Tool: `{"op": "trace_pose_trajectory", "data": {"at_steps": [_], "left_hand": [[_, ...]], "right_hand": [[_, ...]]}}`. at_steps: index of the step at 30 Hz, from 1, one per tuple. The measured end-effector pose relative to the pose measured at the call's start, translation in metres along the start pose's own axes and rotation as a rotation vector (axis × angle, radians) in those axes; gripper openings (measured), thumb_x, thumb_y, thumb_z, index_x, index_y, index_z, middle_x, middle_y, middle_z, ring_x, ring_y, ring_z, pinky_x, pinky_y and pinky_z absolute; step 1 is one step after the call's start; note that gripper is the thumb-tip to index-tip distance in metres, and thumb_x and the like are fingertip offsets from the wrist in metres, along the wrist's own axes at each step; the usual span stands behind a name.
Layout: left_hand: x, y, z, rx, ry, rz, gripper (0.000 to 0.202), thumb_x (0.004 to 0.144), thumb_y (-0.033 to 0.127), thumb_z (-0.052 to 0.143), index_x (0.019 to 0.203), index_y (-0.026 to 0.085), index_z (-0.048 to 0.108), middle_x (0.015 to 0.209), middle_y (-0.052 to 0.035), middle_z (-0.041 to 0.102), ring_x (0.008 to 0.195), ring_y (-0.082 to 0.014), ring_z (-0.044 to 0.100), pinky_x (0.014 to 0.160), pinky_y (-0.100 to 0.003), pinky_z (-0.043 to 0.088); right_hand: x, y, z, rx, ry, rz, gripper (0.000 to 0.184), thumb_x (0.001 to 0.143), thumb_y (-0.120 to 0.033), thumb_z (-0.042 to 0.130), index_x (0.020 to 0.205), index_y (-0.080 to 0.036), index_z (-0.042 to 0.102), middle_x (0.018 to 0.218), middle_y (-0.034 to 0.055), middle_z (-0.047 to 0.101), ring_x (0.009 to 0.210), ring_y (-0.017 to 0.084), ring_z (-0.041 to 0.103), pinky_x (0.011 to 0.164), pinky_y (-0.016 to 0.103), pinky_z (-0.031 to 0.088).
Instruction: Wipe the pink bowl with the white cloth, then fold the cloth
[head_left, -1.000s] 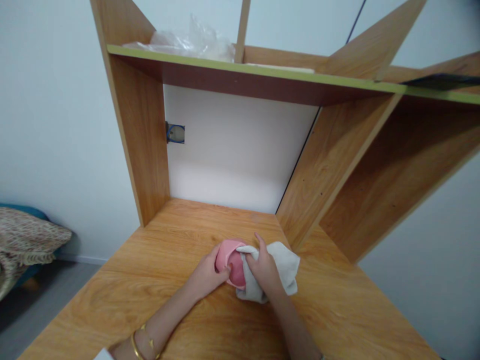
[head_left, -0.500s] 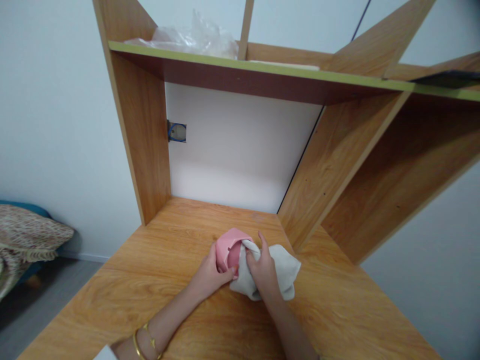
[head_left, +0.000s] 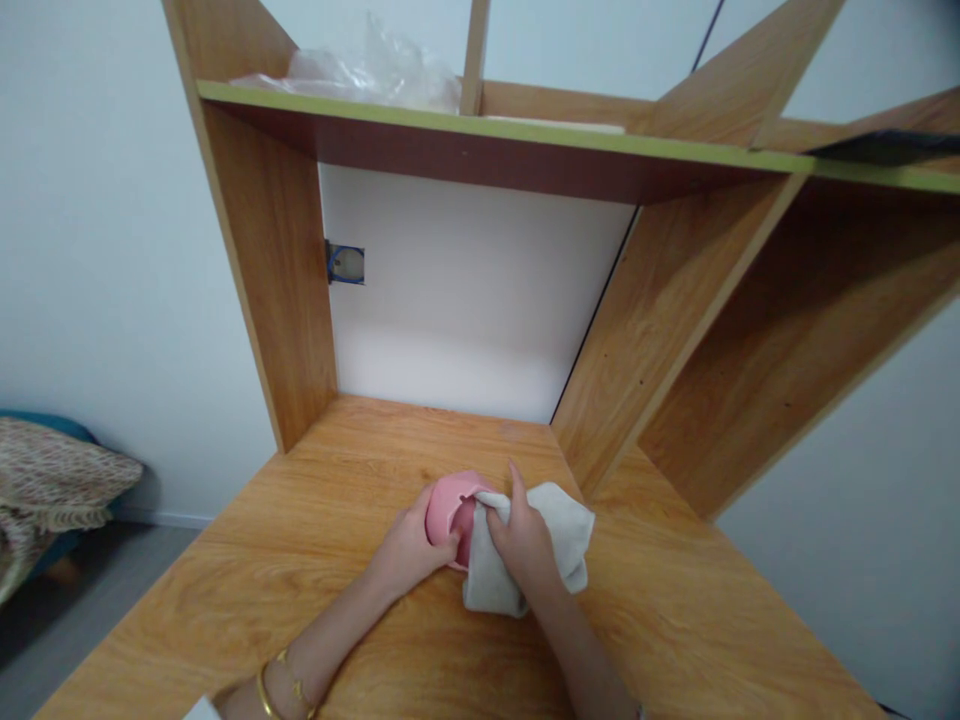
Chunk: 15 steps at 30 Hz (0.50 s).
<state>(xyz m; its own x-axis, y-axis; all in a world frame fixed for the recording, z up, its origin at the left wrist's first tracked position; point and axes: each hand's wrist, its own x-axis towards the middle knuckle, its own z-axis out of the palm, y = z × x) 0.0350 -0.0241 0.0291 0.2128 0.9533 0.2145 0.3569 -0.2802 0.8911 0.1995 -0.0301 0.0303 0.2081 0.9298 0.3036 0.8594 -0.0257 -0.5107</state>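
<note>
Two forearms reach in from the bottom edge, the left one [head_left: 341,625] slanting up to the right with gold bracelets [head_left: 264,690] at the wrist, the right one [head_left: 581,645] slanting up to the left. They converge on a pink bowl [head_left: 448,496] over the middle of the table [head_left: 405,650].

The bowl is tipped, its opening turned toward the right hand [head_left: 527,545], and its rim has a small notch. A pale grey cloth [head_left: 568,525] crosses the right part of the opening, covering some of the inside; how deep it goes in cannot be told. Whether the bowl touches the table is also unclear.

The left hand [head_left: 415,548] grips the bowl from its left side, fingers behind the wall and thumb at the opening. The right hand pinches the cloth near the rim, index finger extended away from the wearer, with loose cloth spreading on both sides of the hand.

Beyond, wooden side panels [head_left: 274,270] frame a white back panel [head_left: 457,290], where a recessed wall box [head_left: 347,264] holds a loop of blue wire. Above, a green-edged shelf [head_left: 555,138] carries a crumpled clear plastic bag [head_left: 367,75].
</note>
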Motion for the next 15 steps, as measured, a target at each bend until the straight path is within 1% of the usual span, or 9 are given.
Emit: {"op": "trace_pose_trajectory", "data": {"at_steps": [2,4,6,8,10,12,14,15], "left_hand": [[0.002,-0.002,-0.002,-0.024,0.028,0.039,0.050,0.071,0.031,0.056,0.118,0.016,0.048,0.111,-0.0088,0.060,0.101,-0.0230,0.056,0.090,-0.034,0.041],[0.004,-0.005,-0.002,-0.073,0.047,0.065,0.049,0.078,0.036,0.051,0.121,0.015,0.044,0.115,-0.0103,0.057,0.104,-0.0224,0.054,0.090,-0.034,0.041],[0.004,-0.006,-0.001,-0.120,0.047,0.058,0.055,0.079,0.041,0.049,0.126,0.015,0.036,0.113,-0.0110,0.058,0.098,-0.0215,0.056,0.084,-0.033,0.044],[0.002,-0.007,0.003,-0.156,0.019,0.046,0.062,0.077,0.043,0.053,0.128,0.015,0.031,0.106,-0.0100,0.060,0.089,-0.0199,0.058,0.076,-0.031,0.046],[0.000,-0.006,0.007,-0.170,-0.019,0.036,0.062,0.075,0.042,0.057,0.125,0.015,0.034,0.096,-0.0073,0.061,0.080,-0.0173,0.059,0.070,-0.028,0.046],[-0.001,-0.005,0.010,-0.141,-0.031,0.001,0.053,0.073,0.039,0.058,0.117,0.014,0.042,0.084,-0.0037,0.062,0.069,-0.0146,0.057,0.063,-0.025,0.045],[0.000,-0.003,0.009,-0.065,0.004,-0.049,0.045,0.071,0.034,0.059,0.109,0.013,0.047,0.076,-0.0015,0.061,0.065,-0.0142,0.055,0.060,-0.024,0.043],[0.001,-0.003,0.007,-0.030,0.027,-0.069,0.042,0.070,0.032,0.059,0.106,0.014,0.049,0.076,-0.0016,0.061,0.067,-0.0151,0.056,0.062,-0.025,0.044]], "right_hand": [[-0.002,-0.002,0.002,0.091,0.005,0.019,0.059,0.077,-0.022,0.042,0.134,-0.011,0.028,0.068,0.0053,0.065,0.064,0.021,0.062,0.055,0.025,0.041],[-0.003,-0.005,0.002,0.187,0.027,0.047,0.060,0.077,-0.021,0.039,0.135,-0.011,0.025,0.066,0.0043,0.064,0.060,0.021,0.061,0.054,0.026,0.042],[-0.004,-0.006,0.001,0.274,0.063,0.073,0.060,0.078,-0.021,0.037,0.136,-0.010,0.023,0.066,0.0044,0.064,0.059,0.020,0.061,0.055,0.026,0.043],[-0.004,-0.007,0.000,0.338,0.109,0.089,0.060,0.079,-0.022,0.036,0.136,-0.009,0.023,0.069,0.0057,0.065,0.061,0.020,0.061,0.057,0.027,0.043],[-0.004,-0.008,0.000,0.372,0.129,0.089,0.060,0.079,-0.023,0.036,0.136,-0.009,0.023,0.071,0.0062,0.065,0.062,0.020,0.061,0.057,0.027,0.044],[-0.004,-0.010,-0.001,0.376,0.110,0.083,0.062,0.078,-0.024,0.038,0.136,-0.009,0.022,0.069,0.0051,0.065,0.061,0.020,0.061,0.056,0.027,0.043],[-0.003,-0.012,-0.003,0.337,0.074,0.085,0.064,0.078,-0.026,0.040,0.136,-0.009,0.020,0.064,0.0031,0.063,0.057,0.020,0.059,0.053,0.026,0.042],[-0.003,-0.013,-0.005,0.298,0.064,0.093,0.065,0.078,-0.027,0.041,0.137,-0.009,0.020,0.061,0.0019,0.061,0.054,0.020,0.058,0.051,0.026,0.041]]}}
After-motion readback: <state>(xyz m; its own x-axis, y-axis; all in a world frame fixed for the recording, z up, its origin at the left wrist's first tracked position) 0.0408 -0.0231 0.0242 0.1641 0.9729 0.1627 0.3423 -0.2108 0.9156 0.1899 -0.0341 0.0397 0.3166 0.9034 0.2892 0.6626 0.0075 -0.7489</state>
